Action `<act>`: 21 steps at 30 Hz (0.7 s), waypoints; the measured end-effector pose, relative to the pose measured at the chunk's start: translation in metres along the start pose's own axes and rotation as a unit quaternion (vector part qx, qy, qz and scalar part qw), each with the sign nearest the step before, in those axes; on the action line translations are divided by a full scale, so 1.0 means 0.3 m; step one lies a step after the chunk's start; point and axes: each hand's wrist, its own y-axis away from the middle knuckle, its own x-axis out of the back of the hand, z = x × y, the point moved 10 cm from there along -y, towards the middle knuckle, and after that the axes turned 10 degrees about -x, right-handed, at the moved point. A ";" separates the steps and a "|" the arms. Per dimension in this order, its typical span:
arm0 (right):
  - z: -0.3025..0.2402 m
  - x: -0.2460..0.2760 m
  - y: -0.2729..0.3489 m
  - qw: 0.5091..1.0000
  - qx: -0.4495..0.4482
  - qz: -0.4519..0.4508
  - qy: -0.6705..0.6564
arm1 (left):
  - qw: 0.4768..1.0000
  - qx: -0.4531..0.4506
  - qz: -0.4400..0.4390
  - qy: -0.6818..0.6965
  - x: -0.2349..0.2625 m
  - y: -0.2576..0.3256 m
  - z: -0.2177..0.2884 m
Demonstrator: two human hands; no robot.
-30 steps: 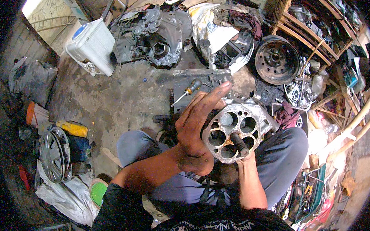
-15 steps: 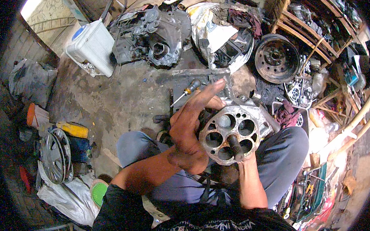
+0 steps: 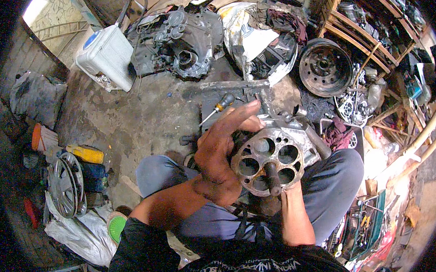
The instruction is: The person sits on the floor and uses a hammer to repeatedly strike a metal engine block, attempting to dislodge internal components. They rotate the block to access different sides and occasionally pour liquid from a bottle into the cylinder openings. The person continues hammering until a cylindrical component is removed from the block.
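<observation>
1. The person is sitting low on the concrete floor (image 3: 130,116), knees apart, and is holding a round metal cylinder block (image 3: 271,158) over the lap, its face of large bores turned up toward the camera and a short splined shaft (image 3: 273,178) sticking out of its middle.
2. The left hand (image 3: 222,151) is lying flat against the block's left side, fingers (image 3: 241,115) stretched out and slightly apart, not curled around anything.
3. The right hand is sitting under the block and is almost wholly hidden; I cannot tell how its fingers are set.
4. A screwdriver (image 3: 218,108) with a yellow and black handle is lying on the floor just beyond the left hand, beside a flat metal plate (image 3: 240,90).
5. The stained, dusty floor is carrying a grimy gearbox housing (image 3: 183,40), a white plastic canister (image 3: 106,56) and a dark brake drum (image 3: 325,67) farther away.
6. A wheel cover (image 3: 65,184) and a yellow bottle (image 3: 86,153) are lying at the person's left.
7. Wooden shelves (image 3: 366,35) crowded with parts are standing at the far right.
</observation>
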 end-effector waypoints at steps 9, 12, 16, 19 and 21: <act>-0.049 -0.092 0.015 0.999 0.029 -0.039 0.013 | 0.999 -0.027 0.016 0.036 -0.012 0.020 0.021; -0.024 0.038 0.016 0.991 0.042 0.065 0.108 | 0.995 -0.025 -0.057 -0.084 -0.029 -0.044 -0.001; -0.091 -0.106 0.043 0.996 0.058 0.031 0.056 | 0.972 0.220 0.045 0.061 -0.022 0.021 -0.230; -0.131 -0.108 0.060 0.990 0.087 0.081 0.079 | 0.892 0.422 0.059 0.149 -0.088 0.118 -0.360; -0.146 -0.126 0.061 0.988 0.091 0.100 0.070 | 0.878 0.442 0.052 0.173 -0.103 0.181 -0.430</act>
